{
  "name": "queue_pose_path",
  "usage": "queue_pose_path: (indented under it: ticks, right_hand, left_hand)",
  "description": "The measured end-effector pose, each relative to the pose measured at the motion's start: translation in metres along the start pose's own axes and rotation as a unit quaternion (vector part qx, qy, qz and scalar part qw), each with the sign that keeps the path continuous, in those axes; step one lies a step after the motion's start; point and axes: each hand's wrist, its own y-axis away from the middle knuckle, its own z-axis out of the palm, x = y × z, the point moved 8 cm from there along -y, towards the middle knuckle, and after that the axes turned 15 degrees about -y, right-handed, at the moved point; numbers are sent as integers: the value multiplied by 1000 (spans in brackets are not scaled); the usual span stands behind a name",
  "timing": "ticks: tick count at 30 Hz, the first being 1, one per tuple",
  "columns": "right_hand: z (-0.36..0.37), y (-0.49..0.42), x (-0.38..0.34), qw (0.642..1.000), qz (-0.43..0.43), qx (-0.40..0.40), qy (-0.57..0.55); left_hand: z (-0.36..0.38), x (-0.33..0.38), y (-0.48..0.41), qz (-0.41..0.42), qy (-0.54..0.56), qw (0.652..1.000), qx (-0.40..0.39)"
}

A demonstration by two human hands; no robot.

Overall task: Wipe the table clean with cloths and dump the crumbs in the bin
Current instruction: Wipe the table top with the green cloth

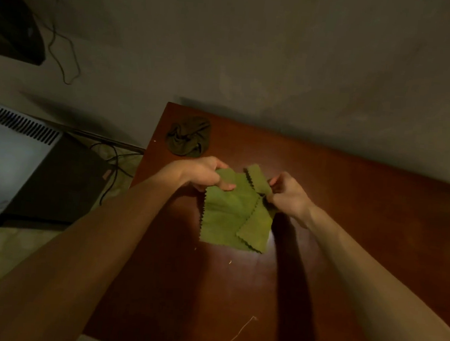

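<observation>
Currently, I judge the table (351, 208) not yet wiped. The green cloth (228, 217) is over its middle, partly folded, with the left hand (204, 174) and right hand (287, 194) each pinching an upper edge. A crumpled cloth (188, 136) sits at the far-left corner. A thread (236, 334) and a crumb (229, 262) lie nearer. No bin in view.

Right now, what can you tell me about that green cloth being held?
The green cloth is a soft-looking olive piece with zigzag-cut edges, partly folded, one flap overlapping on its right. The left hand pinches its upper left corner, the right hand grips its upper right. It hangs above the reddish-brown table; whether its lower edge touches is unclear.
</observation>
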Motion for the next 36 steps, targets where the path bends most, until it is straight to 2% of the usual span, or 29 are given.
queue_pose_path:
  ticks: [2,5,8,12,15,18,23,26,29,31,33,34,36]
  right_hand:
    - [-14,2,1,999,9,26,41]
    - [-29,2,10,997,38,71,8]
    - [-28,8,15,994,56,92,-9]
    - [-22,24,17,988,13,141,-56]
    - [-11,35,20,985,34,127,-114]
    - [1,36,18,987,39,87,-131]
    - [-1,23,19,986,59,70,-140]
    - [-20,13,13,993,28,92,-64]
    - [-40,-3,7,989,-2,140,-40]
    - [-50,-14,0,983,-17,181,-19]
    - [-54,-20,-10,976,-42,215,20]
    - [-52,-21,-19,966,-77,234,84]
    - [-30,-20,-47,910,-185,246,277]
  left_hand:
    - [2,-1,2,-7,-13,1000,-11]
    - [4,8,7,-17,-13,1000,-15]
    - [20,18,17,-60,47,992,-98]
    - [32,34,42,-68,141,971,-182]
    - [33,33,48,-65,207,965,-146]
    - [36,31,50,-78,293,944,-127]
    - [16,26,54,-85,320,936,-121]
    - [-7,16,51,-86,289,952,-53]
    - [-30,6,35,-91,181,979,22]
    - [-51,9,25,-78,122,983,112]
    - [-72,16,17,-58,93,965,237]
    - [-78,22,17,-41,65,953,293]
    - [-75,37,15,-9,-90,923,374]
